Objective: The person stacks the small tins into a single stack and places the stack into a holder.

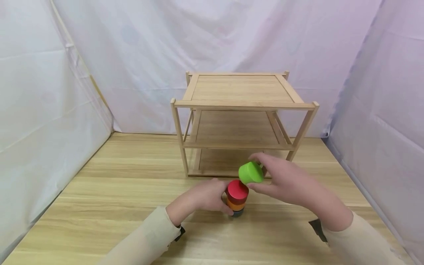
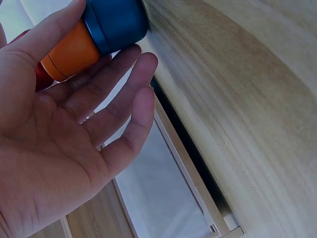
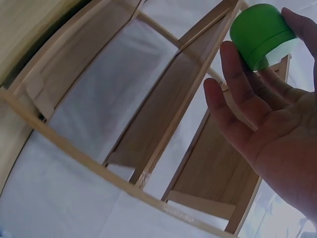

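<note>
A short stack of round pieces stands on the wooden table: a red cylinder (image 1: pixel 237 190) on top, an orange cylinder (image 2: pixel 74 55) in the middle and a dark blue cylinder (image 2: pixel 119 25) at the bottom. My left hand (image 1: pixel 210 195) holds this stack from the left, thumb on the near side and fingers behind it. Just above and to the right of the red top, my right hand (image 1: pixel 286 180) pinches a green cylinder (image 1: pixel 250 173) between thumb and fingers. The green piece is tilted, and its lower edge overlaps the red top in the head view.
Behind the hands stands a three-tier wooden shelf (image 1: pixel 236 88), its front legs close beyond the stack. White cloth (image 1: pixel 149 66) hangs behind it and along both sides of the table (image 1: pixel 109 191).
</note>
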`<move>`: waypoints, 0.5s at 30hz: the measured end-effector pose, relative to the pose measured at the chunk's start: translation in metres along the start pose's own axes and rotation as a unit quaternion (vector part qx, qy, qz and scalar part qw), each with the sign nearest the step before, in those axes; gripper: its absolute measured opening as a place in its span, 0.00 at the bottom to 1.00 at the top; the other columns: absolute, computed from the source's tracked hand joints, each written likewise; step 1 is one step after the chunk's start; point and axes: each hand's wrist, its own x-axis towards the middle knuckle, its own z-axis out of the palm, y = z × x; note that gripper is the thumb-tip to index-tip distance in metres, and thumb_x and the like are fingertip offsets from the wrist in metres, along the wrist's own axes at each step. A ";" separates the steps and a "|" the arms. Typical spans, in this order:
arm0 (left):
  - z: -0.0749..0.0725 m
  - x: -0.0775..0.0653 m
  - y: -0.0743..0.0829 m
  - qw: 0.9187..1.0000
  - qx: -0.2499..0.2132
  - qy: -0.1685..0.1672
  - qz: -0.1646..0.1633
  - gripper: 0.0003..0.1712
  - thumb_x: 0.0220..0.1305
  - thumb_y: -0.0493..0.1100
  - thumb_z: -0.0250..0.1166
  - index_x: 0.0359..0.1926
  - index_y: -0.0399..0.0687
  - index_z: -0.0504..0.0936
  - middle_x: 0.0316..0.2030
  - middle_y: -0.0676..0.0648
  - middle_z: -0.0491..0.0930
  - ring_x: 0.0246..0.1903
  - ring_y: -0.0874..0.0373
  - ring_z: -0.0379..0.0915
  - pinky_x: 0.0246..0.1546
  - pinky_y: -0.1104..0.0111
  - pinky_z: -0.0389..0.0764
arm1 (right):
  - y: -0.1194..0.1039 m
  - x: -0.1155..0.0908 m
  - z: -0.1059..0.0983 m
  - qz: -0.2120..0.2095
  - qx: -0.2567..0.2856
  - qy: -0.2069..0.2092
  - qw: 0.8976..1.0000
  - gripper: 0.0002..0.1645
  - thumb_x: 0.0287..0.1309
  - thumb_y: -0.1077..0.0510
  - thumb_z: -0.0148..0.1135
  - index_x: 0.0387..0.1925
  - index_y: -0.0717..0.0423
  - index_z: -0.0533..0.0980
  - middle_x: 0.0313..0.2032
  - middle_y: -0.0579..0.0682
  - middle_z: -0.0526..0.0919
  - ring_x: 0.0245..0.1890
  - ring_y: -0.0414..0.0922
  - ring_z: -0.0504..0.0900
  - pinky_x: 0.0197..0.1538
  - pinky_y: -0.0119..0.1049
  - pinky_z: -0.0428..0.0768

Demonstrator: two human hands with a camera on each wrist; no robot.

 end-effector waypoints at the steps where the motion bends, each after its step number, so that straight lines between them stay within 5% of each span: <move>1: 0.000 0.000 0.000 1.000 -0.001 -0.001 0.000 0.28 0.55 0.50 0.84 0.56 0.59 0.83 0.49 0.60 0.90 0.48 0.68 0.85 0.57 0.67 0.83 | -0.001 0.001 0.002 -0.008 0.007 0.000 1.000 0.33 0.61 0.46 0.79 0.63 0.47 0.75 0.45 0.38 0.84 0.44 0.36 0.84 0.47 0.37 0.87; 15: -0.002 -0.002 0.002 1.000 0.006 -0.004 -0.008 0.31 0.56 0.52 0.84 0.58 0.57 0.83 0.50 0.58 0.90 0.48 0.64 0.86 0.56 0.67 0.84 | -0.008 0.002 0.021 -0.103 -0.005 0.001 0.995 0.33 0.65 0.49 0.75 0.69 0.41 0.77 0.52 0.37 0.82 0.44 0.31 0.81 0.48 0.33 0.86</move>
